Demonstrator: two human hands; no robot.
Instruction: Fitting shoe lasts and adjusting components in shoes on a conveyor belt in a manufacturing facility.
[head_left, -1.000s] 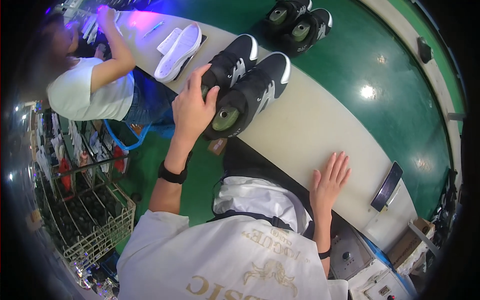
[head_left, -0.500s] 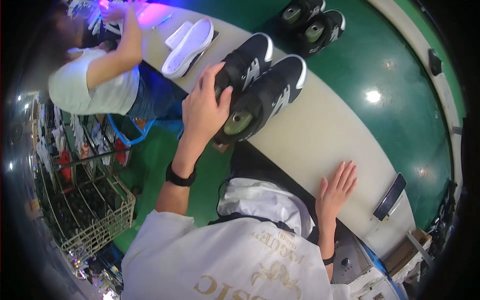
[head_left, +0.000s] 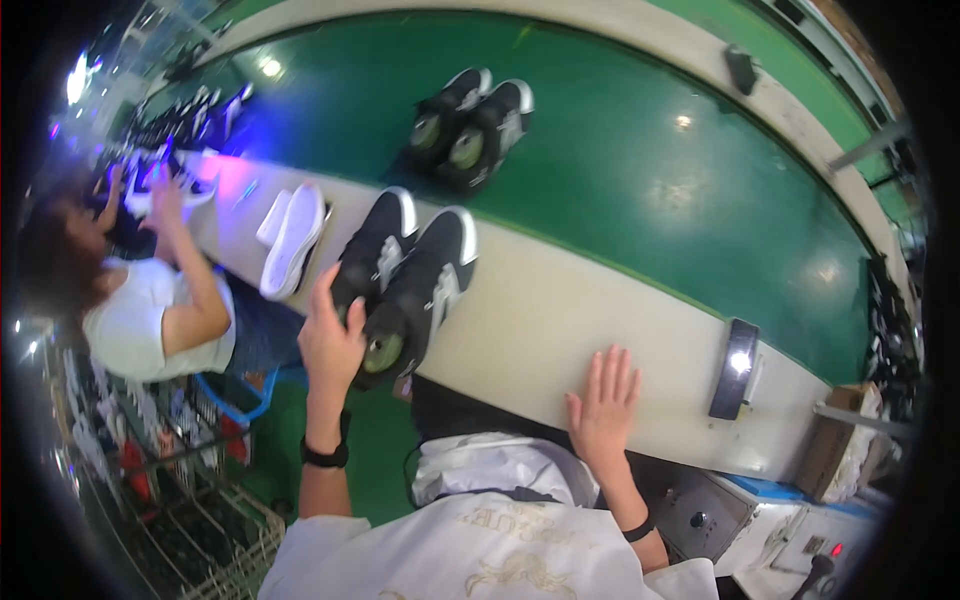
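A pair of black shoes with white toe caps lies side by side on the pale worktable (head_left: 560, 310), toes pointing away from me. My left hand (head_left: 332, 345) is closed round the heel of the left shoe (head_left: 378, 243), its thumb and forefinger spread about the collar; the other fingers are partly hidden. The right shoe (head_left: 440, 265) rests against it, a green insole showing inside. My right hand (head_left: 605, 410) lies flat on the tabletop near its front edge, fingers stretched out, holding nothing.
White soles (head_left: 297, 238) lie left of the shoes. Another black pair (head_left: 470, 135) sits on the green surface (head_left: 620, 150) beyond. A dark flat device (head_left: 735, 370) and a cardboard box (head_left: 835, 440) are at right. A co-worker (head_left: 165, 315) works at left, above a wire rack (head_left: 200, 500).
My view has tilted up and turned, so more of the green surface shows. My left hand stays at the shoe's heel and my right hand stays flat on the table.
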